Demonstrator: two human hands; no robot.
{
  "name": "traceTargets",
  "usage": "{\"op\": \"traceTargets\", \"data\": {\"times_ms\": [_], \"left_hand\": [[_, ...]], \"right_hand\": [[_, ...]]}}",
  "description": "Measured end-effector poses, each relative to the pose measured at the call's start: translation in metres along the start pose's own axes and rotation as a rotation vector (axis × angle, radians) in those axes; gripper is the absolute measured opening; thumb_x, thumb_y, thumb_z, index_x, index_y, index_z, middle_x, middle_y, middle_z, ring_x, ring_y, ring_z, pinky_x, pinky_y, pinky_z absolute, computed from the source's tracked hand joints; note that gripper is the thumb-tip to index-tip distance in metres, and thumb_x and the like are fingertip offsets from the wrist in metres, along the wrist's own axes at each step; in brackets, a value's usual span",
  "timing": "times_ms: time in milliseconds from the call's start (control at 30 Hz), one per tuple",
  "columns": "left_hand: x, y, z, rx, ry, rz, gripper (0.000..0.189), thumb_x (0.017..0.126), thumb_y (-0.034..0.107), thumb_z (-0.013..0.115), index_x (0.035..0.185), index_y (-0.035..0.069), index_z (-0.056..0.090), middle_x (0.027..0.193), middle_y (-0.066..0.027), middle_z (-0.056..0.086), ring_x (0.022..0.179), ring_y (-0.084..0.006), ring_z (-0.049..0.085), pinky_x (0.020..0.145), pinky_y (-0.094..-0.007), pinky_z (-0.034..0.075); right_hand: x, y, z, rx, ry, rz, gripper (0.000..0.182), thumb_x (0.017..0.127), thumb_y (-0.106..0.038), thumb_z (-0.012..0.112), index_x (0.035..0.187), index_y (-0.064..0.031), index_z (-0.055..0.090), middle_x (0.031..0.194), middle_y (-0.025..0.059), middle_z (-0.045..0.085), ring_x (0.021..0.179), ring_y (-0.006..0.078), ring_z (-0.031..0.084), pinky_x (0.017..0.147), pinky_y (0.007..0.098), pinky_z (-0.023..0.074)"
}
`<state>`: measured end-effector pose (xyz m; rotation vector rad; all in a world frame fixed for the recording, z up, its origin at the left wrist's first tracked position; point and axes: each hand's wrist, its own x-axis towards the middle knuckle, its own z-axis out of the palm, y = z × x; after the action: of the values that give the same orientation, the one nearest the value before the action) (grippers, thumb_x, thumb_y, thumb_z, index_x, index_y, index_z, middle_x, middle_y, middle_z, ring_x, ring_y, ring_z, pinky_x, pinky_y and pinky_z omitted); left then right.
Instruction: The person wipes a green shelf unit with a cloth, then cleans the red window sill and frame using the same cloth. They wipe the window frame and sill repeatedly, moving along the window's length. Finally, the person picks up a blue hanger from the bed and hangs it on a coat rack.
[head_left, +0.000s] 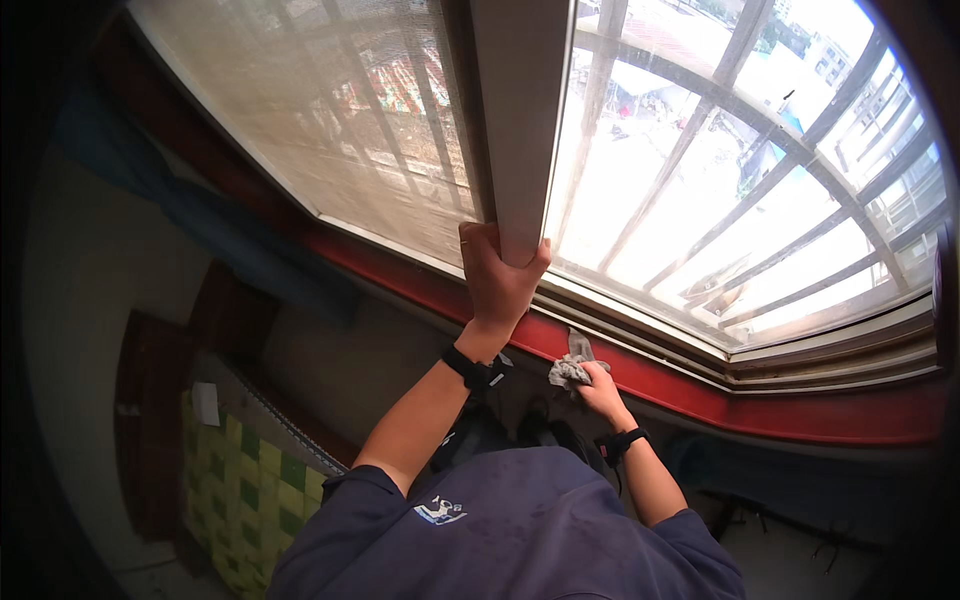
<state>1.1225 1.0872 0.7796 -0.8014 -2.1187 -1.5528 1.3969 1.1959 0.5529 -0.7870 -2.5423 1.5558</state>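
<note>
With thumb and fingers on either side, my left hand (504, 281) grips the lower end of the upright window frame stile (523, 127). My right hand (600, 390) holds a crumpled grey cloth (571, 369) just at the red window sill (660, 384). Part of the cloth reaches up onto the sill's edge. Left of the stile is a mesh insect screen (360, 150); to its right is the window opening with metal security bars (690, 135). The metal sliding track (637, 319) runs along the bottom of the window.
A blue curtain (225, 225) hangs along the left wall. Below left lies a bed with a green and yellow checked cover (251, 480) and a small white item (205, 403) on it. Dark fabric (780, 472) hangs under the sill at right. Buildings show outside.
</note>
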Motion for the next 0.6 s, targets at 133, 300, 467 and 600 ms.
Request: {"op": "traceTargets", "data": {"times_ms": [133, 300, 467, 600], "left_hand": [[-0.032, 0.048, 0.033, -0.222, -0.119, 0.167, 0.062, 0.086, 0.022, 0.098, 0.126, 0.002, 0.055, 0.118, -0.0144, 0.055, 0.104, -0.0284, 0.061, 0.081, -0.0401, 0.056], [-0.119, 0.136, 0.071, -0.480, -0.487, 0.262, 0.081, 0.092, 0.022, 0.089, 0.157, 0.001, 0.045, 0.135, -0.0212, 0.059, 0.124, -0.0428, 0.058, 0.103, -0.0506, 0.055], [-0.119, 0.168, 0.079, -0.545, -0.715, 0.597, 0.065, 0.092, 0.014, 0.083, 0.152, 0.005, 0.058, 0.142, -0.0151, 0.063, 0.127, -0.0353, 0.064, 0.105, -0.0481, 0.055], [-0.049, 0.114, 0.015, -0.441, -0.246, 0.534, 0.036, 0.092, 0.006, 0.080, 0.127, 0.007, 0.070, 0.122, -0.0118, 0.068, 0.112, -0.0334, 0.065, 0.099, -0.0473, 0.053]], "right_hand": [[-0.019, -0.019, -0.010, -0.003, 0.013, 0.062, 0.040, 0.093, -0.012, 0.079, 0.131, -0.0033, 0.073, 0.131, 0.0196, 0.074, 0.125, 0.0386, 0.070, 0.108, 0.0449, 0.0546], [-0.021, 0.001, -0.023, 0.191, -0.057, -0.016, 0.041, 0.096, -0.007, 0.074, 0.136, 0.0017, 0.071, 0.133, 0.0178, 0.076, 0.130, 0.0292, 0.069, 0.112, 0.0409, 0.0520], [-0.035, -0.017, -0.049, 0.317, 0.048, -0.163, 0.038, 0.099, -0.010, 0.075, 0.135, 0.0012, 0.072, 0.129, 0.0161, 0.078, 0.126, 0.0268, 0.070, 0.109, 0.0404, 0.0538], [-0.048, -0.012, -0.054, 0.111, 0.117, 0.141, 0.031, 0.101, -0.013, 0.077, 0.129, -0.0005, 0.074, 0.117, 0.0100, 0.080, 0.109, 0.0185, 0.071, 0.097, 0.0367, 0.0567]]}}
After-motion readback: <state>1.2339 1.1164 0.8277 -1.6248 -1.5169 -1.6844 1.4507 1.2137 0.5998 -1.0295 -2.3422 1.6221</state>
